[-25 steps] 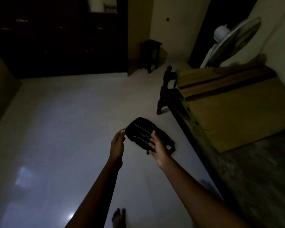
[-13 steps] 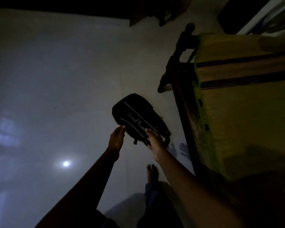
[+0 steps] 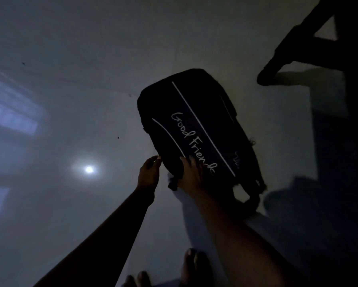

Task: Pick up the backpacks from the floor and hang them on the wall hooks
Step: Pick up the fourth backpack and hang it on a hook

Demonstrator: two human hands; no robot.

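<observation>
- Head view: a black backpack [image 3: 196,129] lettered "Good Friends" is seen lying on the pale floor [image 3: 70,59], just beside a dark furniture leg [image 3: 281,65] at the upper right.
- The backpack's long axis is seen to run from the upper left, where its rounded end points away from the person, down to the lower right, where the straps [image 3: 250,195] trail towards the person's side.
- The right hand [image 3: 191,175] is laid on the near lower-left corner of the backpack, fingers spread flat over the fabric; whether anything is pinched under the palm cannot be told in the dim light.
- The left hand [image 3: 149,175] is held just left of the same corner, fingertips at the backpack's edge, loosely curled and holding nothing that can be made out.
- Both hands are thus at the near end, the bulk of the backpack lying ahead and to the right; the right hand is judged the nearer to a grip.
- The bag is judged not yet lifted; no wall hooks are in view.
- Bare toes [image 3: 191,264] are seen at the bottom edge.
</observation>
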